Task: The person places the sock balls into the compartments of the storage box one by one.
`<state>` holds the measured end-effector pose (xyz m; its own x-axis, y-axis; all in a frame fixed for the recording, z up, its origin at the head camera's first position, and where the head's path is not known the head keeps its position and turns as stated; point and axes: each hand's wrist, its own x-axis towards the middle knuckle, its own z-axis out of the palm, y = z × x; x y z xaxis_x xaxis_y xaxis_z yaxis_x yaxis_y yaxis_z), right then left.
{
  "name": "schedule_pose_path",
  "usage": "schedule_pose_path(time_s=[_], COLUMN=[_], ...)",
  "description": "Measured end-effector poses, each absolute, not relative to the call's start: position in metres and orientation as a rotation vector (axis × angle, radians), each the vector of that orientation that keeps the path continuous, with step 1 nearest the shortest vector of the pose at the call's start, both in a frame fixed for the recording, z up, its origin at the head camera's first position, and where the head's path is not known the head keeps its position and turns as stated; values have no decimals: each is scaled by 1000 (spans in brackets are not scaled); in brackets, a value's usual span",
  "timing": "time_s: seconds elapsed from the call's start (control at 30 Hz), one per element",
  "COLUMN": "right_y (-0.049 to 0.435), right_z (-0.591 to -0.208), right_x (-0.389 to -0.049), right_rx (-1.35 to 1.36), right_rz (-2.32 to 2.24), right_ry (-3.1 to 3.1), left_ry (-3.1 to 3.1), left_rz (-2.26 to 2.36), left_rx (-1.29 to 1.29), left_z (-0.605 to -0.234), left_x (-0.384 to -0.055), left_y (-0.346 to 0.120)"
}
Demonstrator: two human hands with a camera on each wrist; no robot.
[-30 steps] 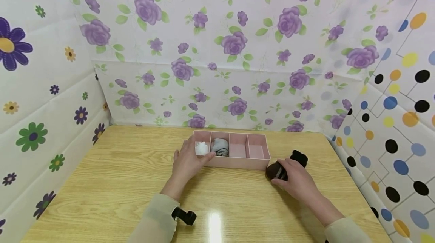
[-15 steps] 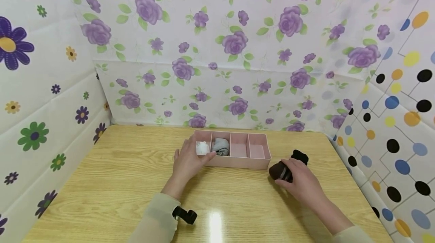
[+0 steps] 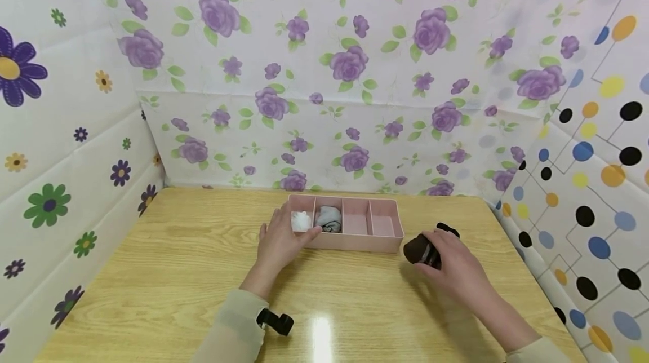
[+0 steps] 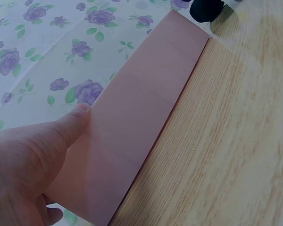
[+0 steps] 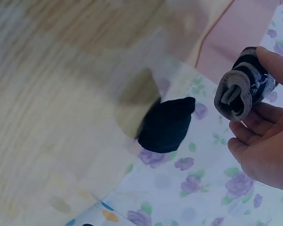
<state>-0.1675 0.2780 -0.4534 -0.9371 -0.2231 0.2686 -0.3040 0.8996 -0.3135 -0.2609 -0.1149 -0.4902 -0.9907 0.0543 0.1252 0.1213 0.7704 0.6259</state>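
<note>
Bright head view with white glare on the near tabletop (image 3: 355,306), wrist views dimmer and hazier

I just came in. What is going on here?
A person holds a rolled sock in the right grip and the left end of a pink box in the left grip. The sock is outside the box. The box's leftmost compartment holds a white bundle, the next one a grey bundle. A black bundle lies on the table, beyond the right grip.

a rolled, dark striped sock (image 5: 246,84) is held near the pink four-compartment box (image 3: 355,243).
</note>
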Motion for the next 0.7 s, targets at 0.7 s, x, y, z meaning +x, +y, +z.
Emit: schedule_pose_path(time_s=[0.7], right_y=[267], right_z=[-430], right_x=[-173], right_rx=[444], right_rz=[501], right_ry=[-2828], left_ry=[-2854], left_rz=[-1035], left_rx=[-142], left_z=[-495], left_x=[-262], left_y=[-116])
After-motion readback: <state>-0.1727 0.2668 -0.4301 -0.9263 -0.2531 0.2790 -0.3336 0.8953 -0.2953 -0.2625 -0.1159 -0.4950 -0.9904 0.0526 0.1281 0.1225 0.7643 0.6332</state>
